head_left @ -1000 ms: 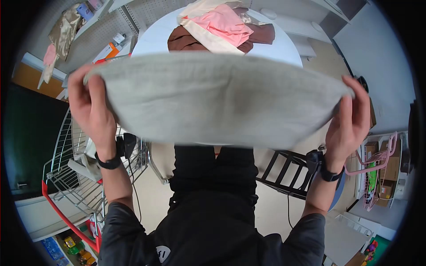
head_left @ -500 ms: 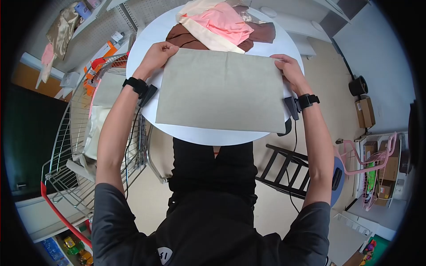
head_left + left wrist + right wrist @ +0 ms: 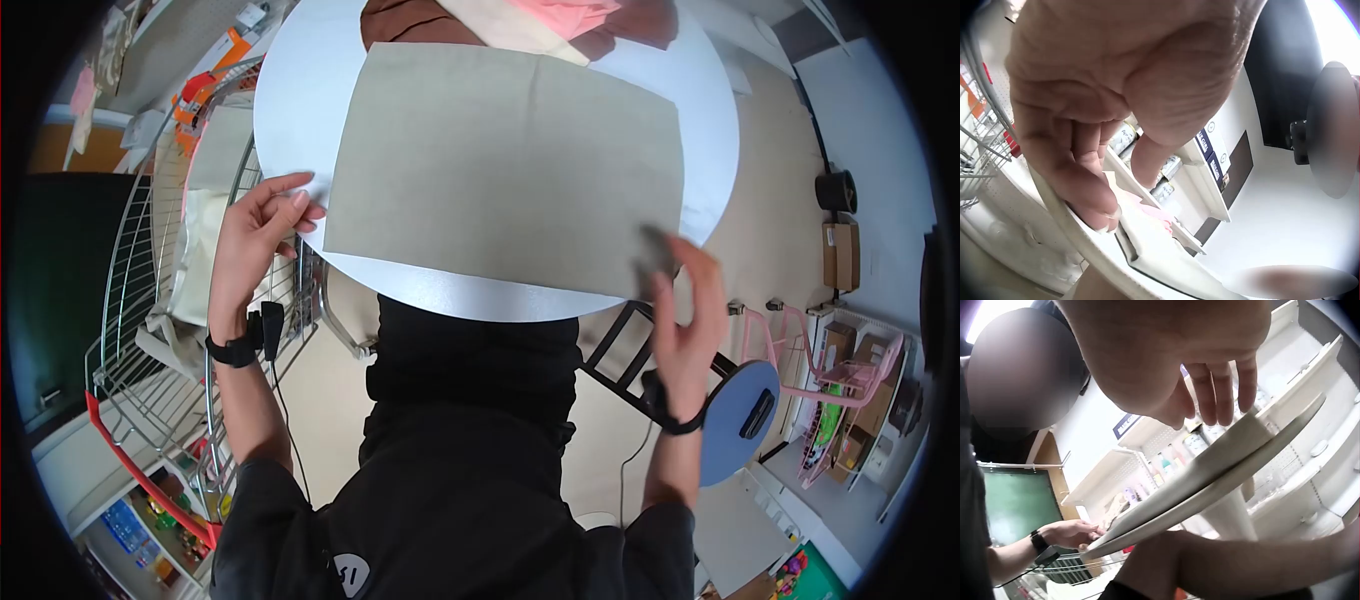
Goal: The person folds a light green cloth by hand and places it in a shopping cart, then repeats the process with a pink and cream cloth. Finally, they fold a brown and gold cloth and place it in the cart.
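A grey-green rectangle of cloth (image 3: 505,170) lies flat on the round white table (image 3: 470,293), a faint crease running down from its far edge. Just off its near left corner is my left hand (image 3: 252,240), fingers loosely bent and holding nothing. In the left wrist view those fingertips (image 3: 1107,219) hang by the table rim, beside the cloth's layered edge. My right hand (image 3: 690,310), slightly blurred, hovers at the near right corner with its fingers extended. The right wrist view has its fingers (image 3: 1225,394) pointing down above the cloth's edge.
Brown fabric (image 3: 415,22), a cream strip (image 3: 510,30) and pink fabric (image 3: 565,14) are heaped at the table's far side. A wire shopping cart (image 3: 150,330) with folded cloths stands at left. To the right is a blue-topped stool (image 3: 735,430).
The cloth was held up and swung by both hands, then laid on the table. Both hands have since let go of its far corners and drawn back towards the near ones.
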